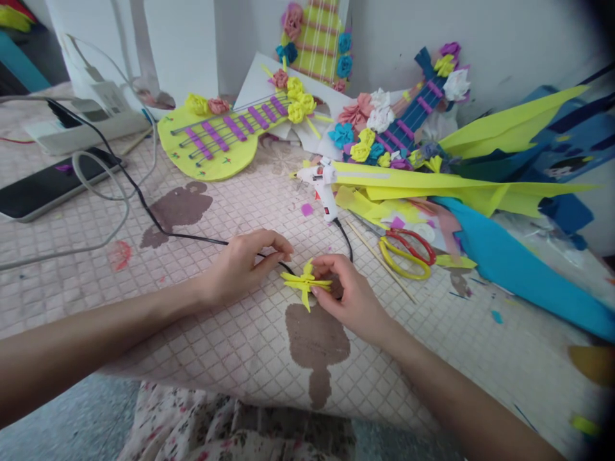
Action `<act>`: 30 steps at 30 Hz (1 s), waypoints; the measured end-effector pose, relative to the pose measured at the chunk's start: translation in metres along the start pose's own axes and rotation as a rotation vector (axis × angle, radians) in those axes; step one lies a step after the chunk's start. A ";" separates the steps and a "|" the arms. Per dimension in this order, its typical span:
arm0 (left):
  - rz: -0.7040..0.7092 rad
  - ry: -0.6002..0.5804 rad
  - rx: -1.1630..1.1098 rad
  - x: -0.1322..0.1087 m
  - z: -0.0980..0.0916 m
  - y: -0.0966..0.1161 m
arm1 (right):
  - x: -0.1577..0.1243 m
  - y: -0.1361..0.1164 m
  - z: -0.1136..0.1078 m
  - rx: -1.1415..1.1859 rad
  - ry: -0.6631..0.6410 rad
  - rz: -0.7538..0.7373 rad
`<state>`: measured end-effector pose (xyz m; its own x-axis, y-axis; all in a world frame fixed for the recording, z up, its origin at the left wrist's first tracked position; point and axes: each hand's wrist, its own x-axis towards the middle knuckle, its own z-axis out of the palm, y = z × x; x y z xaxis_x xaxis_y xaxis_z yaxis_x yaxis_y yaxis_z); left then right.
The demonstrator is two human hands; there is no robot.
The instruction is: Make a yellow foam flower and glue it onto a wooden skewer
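A small yellow paper flower (303, 282) with thin, spread petals is pinched at its right side by my right hand (348, 291). To its left, my left hand (250, 262) hovers close by, its fingers curled and thumb near the forefinger; I see nothing between them. A black cord (202, 239) runs behind both hands. Just beyond them lies a white glue gun (323, 186), its nozzle pointing left. Red and yellow handled scissors (408, 253) and a thin wooden stick (379, 257) rest to the right of my right hand.
A yellow paper guitar (216, 144) lies at the back left, a blue flower-trimmed one (408, 121) at the back right. Yellow sheets (432, 182) and a blue sheet (519, 262) spread across the right. A phone (52, 182) and a power strip (86, 131) occupy the left.
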<state>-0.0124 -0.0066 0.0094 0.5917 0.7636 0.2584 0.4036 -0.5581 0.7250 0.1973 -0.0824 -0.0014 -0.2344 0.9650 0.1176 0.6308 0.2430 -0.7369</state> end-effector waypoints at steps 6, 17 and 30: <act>-0.010 0.030 -0.027 0.001 0.000 0.001 | 0.000 -0.001 0.000 0.010 0.013 -0.006; 0.010 0.018 -0.012 0.000 0.000 0.002 | 0.000 0.000 0.000 -0.003 0.007 0.001; -0.036 -0.036 0.006 -0.004 -0.009 0.005 | 0.000 0.002 0.001 -0.010 0.013 -0.007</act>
<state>-0.0188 -0.0091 0.0175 0.6011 0.7714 0.2088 0.4295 -0.5322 0.7296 0.1974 -0.0824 -0.0038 -0.2294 0.9645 0.1311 0.6364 0.2505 -0.7295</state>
